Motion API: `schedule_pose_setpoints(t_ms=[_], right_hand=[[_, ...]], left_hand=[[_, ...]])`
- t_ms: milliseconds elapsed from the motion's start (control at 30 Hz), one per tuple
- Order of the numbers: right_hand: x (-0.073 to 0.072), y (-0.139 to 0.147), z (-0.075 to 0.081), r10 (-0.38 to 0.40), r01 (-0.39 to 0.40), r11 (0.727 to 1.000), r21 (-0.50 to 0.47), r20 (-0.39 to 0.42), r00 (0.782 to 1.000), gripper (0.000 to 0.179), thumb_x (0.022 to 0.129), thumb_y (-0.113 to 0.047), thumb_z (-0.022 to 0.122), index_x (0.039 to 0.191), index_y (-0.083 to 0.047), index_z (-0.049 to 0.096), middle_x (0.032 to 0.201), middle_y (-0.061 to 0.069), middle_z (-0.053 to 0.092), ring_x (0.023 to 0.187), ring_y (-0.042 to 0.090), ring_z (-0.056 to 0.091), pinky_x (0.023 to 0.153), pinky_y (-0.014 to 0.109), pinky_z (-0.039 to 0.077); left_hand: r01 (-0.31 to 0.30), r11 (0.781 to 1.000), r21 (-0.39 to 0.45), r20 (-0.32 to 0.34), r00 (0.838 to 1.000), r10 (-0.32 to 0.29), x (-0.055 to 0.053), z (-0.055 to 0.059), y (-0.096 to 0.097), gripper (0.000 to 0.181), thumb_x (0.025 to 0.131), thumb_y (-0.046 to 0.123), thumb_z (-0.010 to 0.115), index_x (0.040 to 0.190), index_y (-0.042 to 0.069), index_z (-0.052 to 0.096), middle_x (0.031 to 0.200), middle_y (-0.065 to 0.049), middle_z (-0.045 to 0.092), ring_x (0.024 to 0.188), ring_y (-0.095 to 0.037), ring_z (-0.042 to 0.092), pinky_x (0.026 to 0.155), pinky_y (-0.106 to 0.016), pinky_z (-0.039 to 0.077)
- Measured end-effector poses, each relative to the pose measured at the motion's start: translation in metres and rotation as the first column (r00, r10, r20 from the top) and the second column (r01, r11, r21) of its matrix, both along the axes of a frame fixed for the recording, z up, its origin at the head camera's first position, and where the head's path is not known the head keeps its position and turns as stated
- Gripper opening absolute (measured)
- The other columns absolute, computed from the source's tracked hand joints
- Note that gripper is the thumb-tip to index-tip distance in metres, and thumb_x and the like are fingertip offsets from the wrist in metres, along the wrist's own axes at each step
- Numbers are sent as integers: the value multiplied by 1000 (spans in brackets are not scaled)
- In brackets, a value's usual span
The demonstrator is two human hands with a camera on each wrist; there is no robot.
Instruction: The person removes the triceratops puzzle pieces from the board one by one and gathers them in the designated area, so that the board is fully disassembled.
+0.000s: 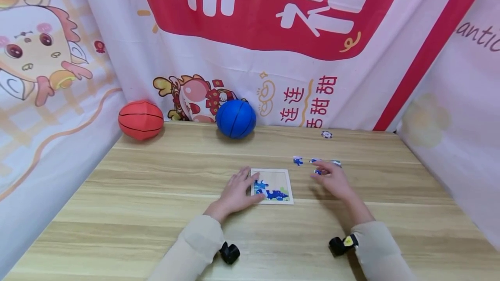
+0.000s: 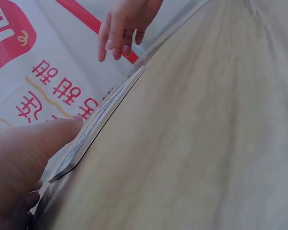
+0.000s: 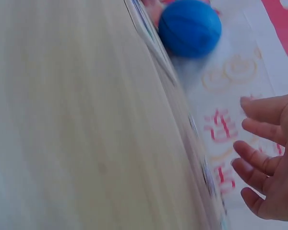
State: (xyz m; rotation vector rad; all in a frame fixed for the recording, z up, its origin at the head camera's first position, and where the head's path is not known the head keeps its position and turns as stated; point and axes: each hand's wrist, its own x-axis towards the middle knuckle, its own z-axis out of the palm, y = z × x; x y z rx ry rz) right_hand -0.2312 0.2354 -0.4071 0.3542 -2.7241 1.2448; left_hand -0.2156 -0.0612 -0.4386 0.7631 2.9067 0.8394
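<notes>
A square jigsaw tray (image 1: 290, 190) with a pale rim lies on the table, several blue and green pieces (image 1: 278, 195) fitted along its lower and left parts. My left hand (image 1: 236, 192) rests at the tray's left side, fingers along the edge and thumb reaching over the lower corner. To the right, my right hand (image 1: 332, 179) hovers over loose pieces with its fingers apart and slightly bent, nothing between them in the right wrist view. One blue piece (image 1: 318, 171) shows by its fingertips. Another loose blue piece (image 1: 298, 161) lies between that hand and the tray.
A piece with a round dark pattern (image 1: 327, 134) lies near the table's back edge. At the back stand a blue ball (image 1: 236, 119) and, in the left corner, a red ball (image 1: 141, 120). Printed cloth (image 1: 269, 86) hangs behind and beside the wooden table (image 1: 156, 211).
</notes>
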Motion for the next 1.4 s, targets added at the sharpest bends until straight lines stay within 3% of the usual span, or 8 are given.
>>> schedule_pose_setpoints(t_ms=[200, 400, 567, 700, 833, 1067, 1267, 1400], right_hand=[[3, -48, 1, 116, -108, 990, -89, 84, 990, 38, 80, -14, 62, 114, 1, 53, 99, 17, 55, 89, 28, 50, 74, 38, 42], [3, -85, -8, 188, -174, 980, -98, 152, 970, 36, 80, -15, 62, 113, -3, 55, 92, 5, 56, 85, 19, 51, 74, 32, 43], [1, -104, -20, 233, -238, 969, 66, 69, 970, 36, 76, -17, 66, 108, -3, 59, 91, 3, 55, 82, 17, 50, 72, 32, 42], [4, -112, -23, 194, -196, 957, 214, 29, 981, 35, 73, -22, 68, 106, -10, 62, 93, 0, 51, 84, 17, 45, 73, 34, 37], [5, -116, -23, 155, -160, 958, 238, 40, 987, 31, 74, -22, 68, 103, -14, 62, 95, -2, 50, 86, 17, 43, 76, 37, 32], [3, -118, -27, 147, -148, 976, 158, 21, 989, 24, 73, -13, 68, 95, -13, 59, 87, -4, 51, 82, 15, 45, 78, 38, 31], [3, -121, -28, 165, -166, 986, 19, 66, 984, 24, 74, -3, 65, 94, -10, 56, 78, -1, 51, 73, 15, 46, 67, 30, 40], [2, -122, -28, 152, -154, 988, 19, 86, 985, 22, 75, -3, 64, 97, -8, 58, 79, -1, 51, 73, 15, 46, 65, 28, 41]], left_hand=[[-27, 999, -21, -19, 999, 26, -2, 0, -8, 69, 79, 51, 52, 132, 10, 37, 139, -18, 17, 127, -30, 10, 100, -44, 7], [-13, 999, -51, -11, 1000, 13, -3, 2, -9, 68, 79, 51, 51, 131, 9, 37, 139, -19, 16, 127, -32, 9, 100, -45, 7], [-15, 997, -69, -7, 1000, 15, -4, 2, -9, 68, 80, 52, 49, 132, 10, 36, 139, -19, 16, 127, -31, 9, 100, -44, 7], [-18, 996, -86, -9, 1000, 18, -4, 1, -8, 69, 80, 53, 48, 133, 11, 35, 139, -19, 15, 127, -30, 8, 100, -43, 7], [-22, 995, -96, -15, 1000, 21, -5, 0, -8, 69, 79, 54, 48, 132, 11, 35, 139, -19, 16, 127, -30, 8, 100, -43, 7], [-20, 996, -90, -10, 1000, 20, -5, 1, -7, 69, 79, 53, 49, 132, 11, 36, 139, -19, 16, 127, -30, 8, 100, -44, 7], [-26, 996, -81, -9, 1000, 25, -6, 0, -7, 69, 79, 53, 51, 132, 11, 37, 139, -19, 16, 127, -29, 8, 100, -43, 7], [-25, 997, -76, -15, 1000, 23, -7, -2, -8, 69, 79, 53, 50, 132, 11, 37, 139, -19, 16, 127, -29, 8, 100, -43, 7]])
